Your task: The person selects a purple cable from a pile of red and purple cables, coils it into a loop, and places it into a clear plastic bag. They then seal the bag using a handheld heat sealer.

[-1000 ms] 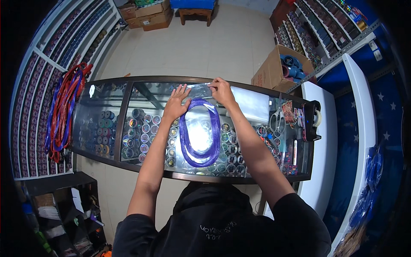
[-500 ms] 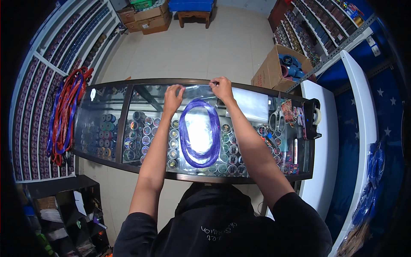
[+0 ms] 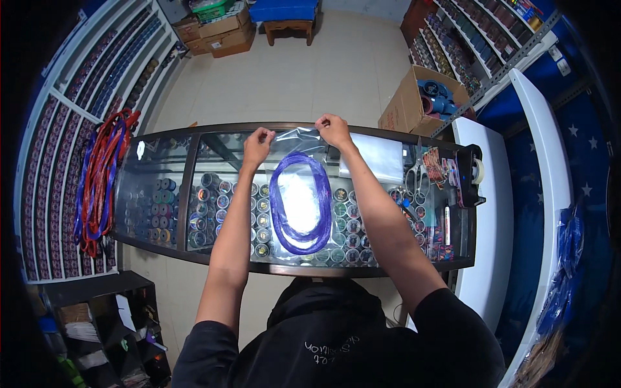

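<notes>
A clear plastic bag (image 3: 299, 136) lies on the glass-topped counter (image 3: 223, 143), its far end raised a little between my hands. Looped into a long oval, a purple coil of thin cord (image 3: 325, 205) shows through the film, with bright glare in its middle. My left hand (image 3: 258, 146) pinches the left corner of the bag's far edge between thumb and fingers. At the right corner, my right hand (image 3: 334, 131) grips the same edge with bent fingers.
Clear bags (image 3: 375, 158), scissors (image 3: 416, 178) and a black tape dispenser (image 3: 468, 176) lie on the counter's right. Round spools (image 3: 262, 220) show beneath the glass. Red and purple cord hanks (image 3: 103, 181) hang at left. Beyond the counter stands an open carton (image 3: 404, 100).
The bag's far edge, stretched fairly straight before, now sags and creases between my hands. My left hand has shifted slightly left and turned; my right stays nearly in place.
</notes>
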Motion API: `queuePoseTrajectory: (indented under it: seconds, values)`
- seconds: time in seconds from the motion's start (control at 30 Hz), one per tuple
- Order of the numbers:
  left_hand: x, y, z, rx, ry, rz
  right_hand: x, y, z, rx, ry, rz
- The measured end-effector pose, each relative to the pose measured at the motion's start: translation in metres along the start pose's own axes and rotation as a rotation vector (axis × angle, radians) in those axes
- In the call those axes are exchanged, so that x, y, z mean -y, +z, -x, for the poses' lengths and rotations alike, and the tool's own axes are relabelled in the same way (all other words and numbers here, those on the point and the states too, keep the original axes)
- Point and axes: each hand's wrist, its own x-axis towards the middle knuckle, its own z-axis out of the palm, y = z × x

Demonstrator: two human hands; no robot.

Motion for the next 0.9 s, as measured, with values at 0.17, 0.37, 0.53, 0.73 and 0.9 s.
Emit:
queuePoseTrajectory:
  seconds: [0.17,0.37,0.53,0.73,0.9]
  values:
    - [0.007,-0.011,0.001,-0.002,-0.033,0.165,0.01,-0.001,0.0,0.044,0.106,-0.062]
    - [-0.018,-0.017,0.01,0.005,-0.212,0.553,0.0,0.0,-0.004,0.149,0.263,-0.532]
    - [-0.017,-0.018,0.011,-0.024,-0.252,0.697,0.011,-0.005,0.001,0.153,0.304,-0.627]
    - [-0.014,-0.009,0.014,-0.043,-0.329,0.672,0.001,-0.002,0.007,0.107,0.246,-0.46]
    - [-0.013,0.003,0.033,-0.188,-0.239,0.544,0.012,0.013,0.039,-0.078,0.155,-0.186]
